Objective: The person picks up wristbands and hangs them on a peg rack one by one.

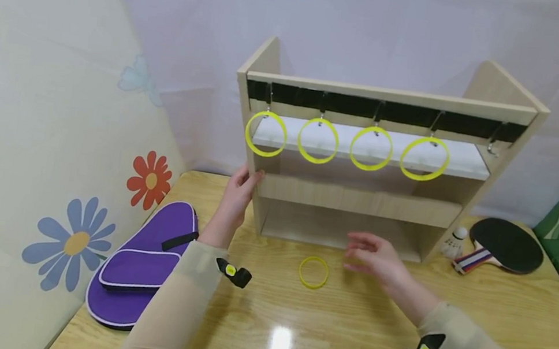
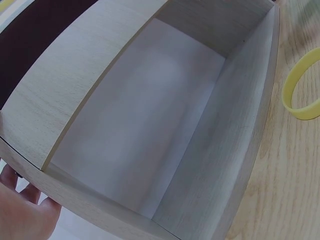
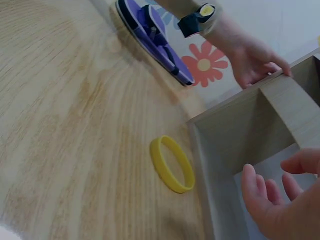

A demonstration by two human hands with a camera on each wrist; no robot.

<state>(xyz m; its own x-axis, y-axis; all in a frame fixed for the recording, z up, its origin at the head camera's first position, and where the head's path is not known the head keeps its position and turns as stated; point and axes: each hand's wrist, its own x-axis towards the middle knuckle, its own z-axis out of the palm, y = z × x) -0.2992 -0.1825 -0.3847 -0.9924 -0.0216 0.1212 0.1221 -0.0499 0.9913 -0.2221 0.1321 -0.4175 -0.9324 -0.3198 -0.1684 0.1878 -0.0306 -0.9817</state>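
A small wooden shelf unit stands on the table. My left hand grips its left side panel, the thumb over the front edge in the right wrist view and other fingers on the outer face. Loosely bent and holding nothing, my right hand hovers in front of the bottom compartment. To its left a yellow ring lies flat on the table, apart from the fingers. Several like yellow rings hang in a row from hooks on the shelf's black strip. The rightmost hook carries no ring.
A purple paddle case lies at the table's left side. Right of the shelf are a shuttlecock and a black table tennis paddle. A pale cloth wall stands behind the shelf.
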